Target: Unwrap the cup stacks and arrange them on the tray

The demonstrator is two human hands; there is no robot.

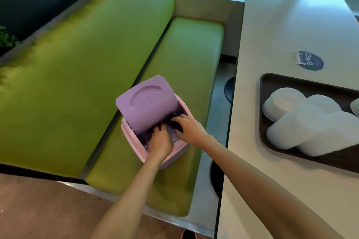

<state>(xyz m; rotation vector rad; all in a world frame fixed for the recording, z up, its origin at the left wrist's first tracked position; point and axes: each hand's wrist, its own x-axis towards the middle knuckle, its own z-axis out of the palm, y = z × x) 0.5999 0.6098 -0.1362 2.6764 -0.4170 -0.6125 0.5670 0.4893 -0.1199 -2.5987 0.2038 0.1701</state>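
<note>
Left hand (162,141): we press it, fingers curled, on crumpled clear wrap (173,136) inside the pink bin (171,156).
Right hand (187,127): ours too, fingers spread, over the bin mouth.
Cup stacks (308,124): lying on the tray (262,85), table at right.

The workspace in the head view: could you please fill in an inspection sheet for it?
Surface: pale table on the right, bare apart from the tray and a round blue sticker.
Job's things: white cup stacks lying on the dark tray.
Clutter: pink bin on the green bench, swing lid tipped open, clear wrap inside.
Grippers: left hand and right hand both pushing into the bin.
Cables: nothing seen.
Surroundings: plants top left, window beyond, wooden floor.
</note>
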